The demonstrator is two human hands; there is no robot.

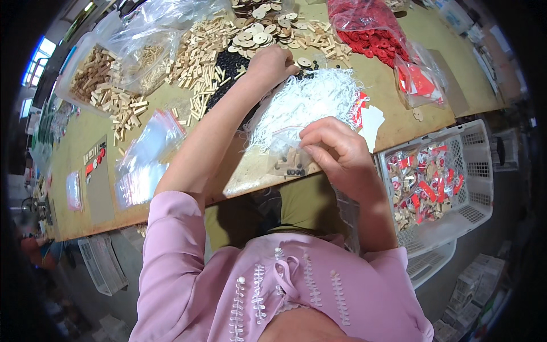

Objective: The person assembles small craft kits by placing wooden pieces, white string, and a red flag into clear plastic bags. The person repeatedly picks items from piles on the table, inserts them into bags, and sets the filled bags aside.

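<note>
Pinched by its top edge, a small clear zip bag (289, 155) hangs from my right hand (337, 149) at the table's front edge. Black beads and small wooden pieces lie at the bottom of the bag. My left hand (270, 66) reaches far forward, its fingers curled down by the pile of round wooden discs (257, 37); what they hold, if anything, is hidden. Under and beside my left forearm spread loose black beads (229, 65). A heap of white strings (313, 100) lies between my two hands.
Wooden sticks and blocks (196, 57) cover the back left, beside a clear tub (80, 80). Red discs (376, 45) fill a bag at the back right. Empty zip bags (142, 154) lie left. A white crate (476, 188) of filled bags stands right, below the table edge.
</note>
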